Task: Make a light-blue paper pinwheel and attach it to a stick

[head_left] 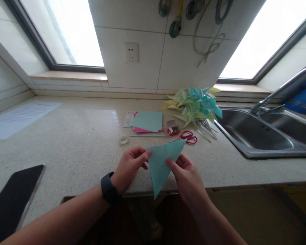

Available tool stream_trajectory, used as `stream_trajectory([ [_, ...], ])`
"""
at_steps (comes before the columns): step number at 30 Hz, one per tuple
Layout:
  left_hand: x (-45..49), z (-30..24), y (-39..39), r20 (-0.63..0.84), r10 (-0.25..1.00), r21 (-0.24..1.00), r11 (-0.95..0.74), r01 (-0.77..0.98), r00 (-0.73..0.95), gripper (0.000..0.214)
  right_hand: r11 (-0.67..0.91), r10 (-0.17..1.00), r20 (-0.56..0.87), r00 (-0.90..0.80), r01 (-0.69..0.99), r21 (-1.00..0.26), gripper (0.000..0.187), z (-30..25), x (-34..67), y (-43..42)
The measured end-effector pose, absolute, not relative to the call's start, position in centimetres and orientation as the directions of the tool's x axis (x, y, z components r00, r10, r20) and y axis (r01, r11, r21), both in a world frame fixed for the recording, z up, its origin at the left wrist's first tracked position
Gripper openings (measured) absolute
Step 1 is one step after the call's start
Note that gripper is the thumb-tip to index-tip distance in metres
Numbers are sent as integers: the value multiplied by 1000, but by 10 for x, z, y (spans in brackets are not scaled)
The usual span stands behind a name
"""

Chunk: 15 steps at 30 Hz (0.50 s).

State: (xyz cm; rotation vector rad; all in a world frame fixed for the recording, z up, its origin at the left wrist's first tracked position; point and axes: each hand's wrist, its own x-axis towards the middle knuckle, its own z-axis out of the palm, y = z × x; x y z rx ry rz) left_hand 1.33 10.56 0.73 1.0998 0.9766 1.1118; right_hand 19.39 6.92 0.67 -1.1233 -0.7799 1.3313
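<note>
A light blue-green sheet of paper [160,162], folded into a triangle, is held up over the counter's front edge with one point hanging down. My left hand [132,165] pinches its upper left corner between thumb and fingers. Along the sloping right edge, my right hand [187,173] grips it, thumb in front and fingers behind. Just beyond the paper lie red-handled scissors [188,137], their blades mostly hidden. A small roll of clear tape [123,140] rests beyond my left hand. A thin pale stick [149,136] lies before a stack of coloured paper [148,120].
A small red box [173,130] stands open beside the paper stack. Several paper pinwheels [196,102] are heaped near the steel sink [244,136] on the right. A dark flat device [15,194] lies at the left front, with printed sheets [22,115] behind it.
</note>
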Motion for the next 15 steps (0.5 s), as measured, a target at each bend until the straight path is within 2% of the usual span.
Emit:
stream_trajectory([
  [15,-3,12,124,-94,929,995,75,68,358,27,-186,979,-196,54,-159,-970,41,13,220,77],
])
